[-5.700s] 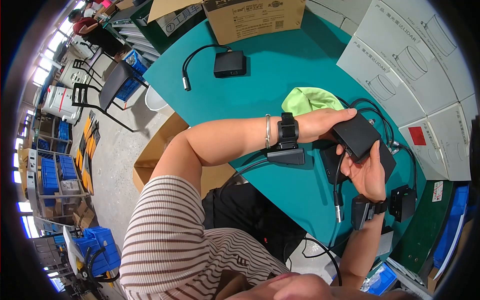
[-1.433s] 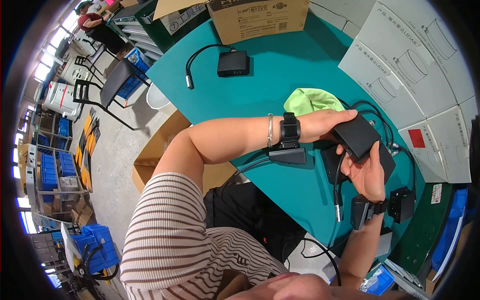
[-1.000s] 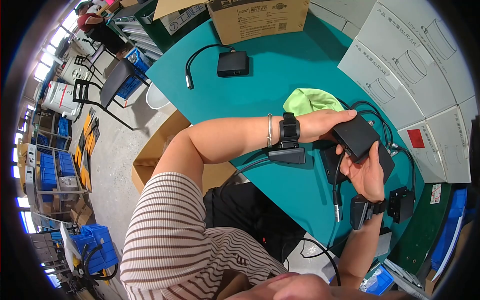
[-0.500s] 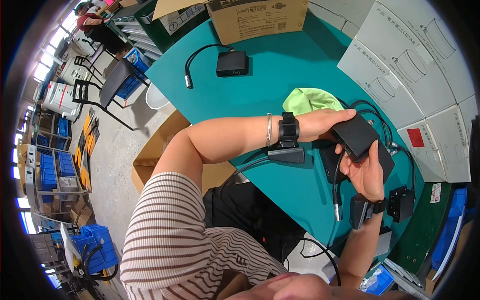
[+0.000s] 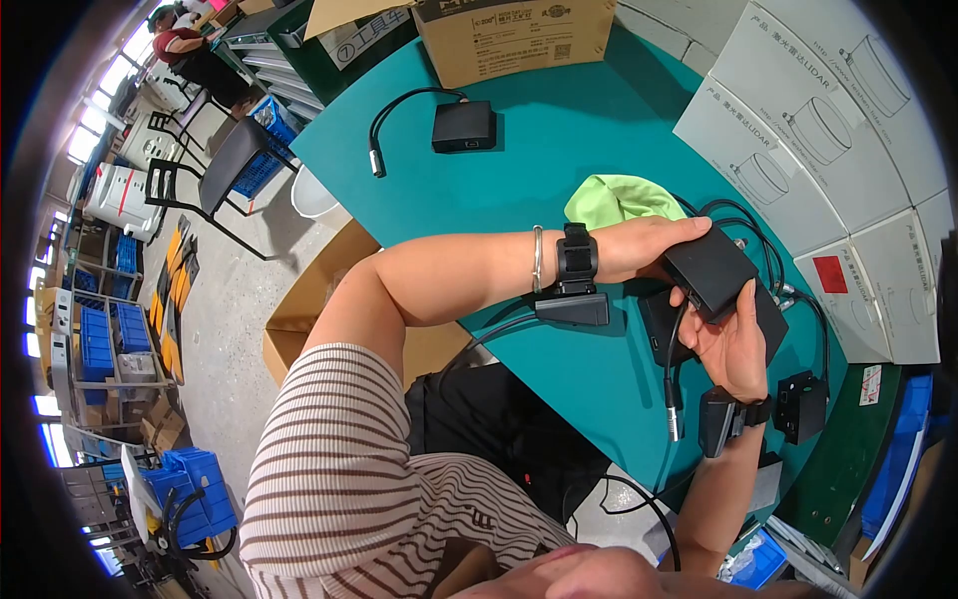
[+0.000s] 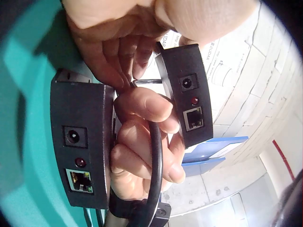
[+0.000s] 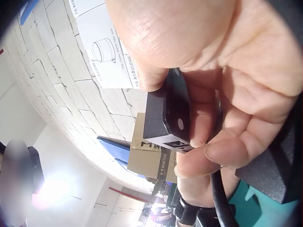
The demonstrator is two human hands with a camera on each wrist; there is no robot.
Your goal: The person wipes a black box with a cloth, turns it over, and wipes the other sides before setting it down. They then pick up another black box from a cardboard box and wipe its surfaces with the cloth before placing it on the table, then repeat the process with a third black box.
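Note:
Both hands hold one small black box [image 5: 711, 272] over the table. My left hand [image 5: 639, 248] grips its far-left side, with the thumb on top. From the near side my right hand [image 5: 733, 349] grips the same box, thumb along its edge and fingers curled underneath. In the left wrist view, the held box [image 6: 190, 97] shows a round power socket, a red light and a network port. A black cable [image 6: 156, 170] runs down past the right fingers, its metal plug [image 5: 675, 424] hanging at the end. Beneath lies a second black box [image 6: 80, 146] with matching sockets.
A green cloth [image 5: 619, 198] and coiled black cables [image 5: 743, 215] lie beyond the hands. Another black box with cable [image 5: 464, 128] sits farther back. White LIDAR cartons [image 5: 828, 130] line the right; a cardboard box [image 5: 514, 40] stands behind. A black unit [image 5: 801, 407] is by the right wrist.

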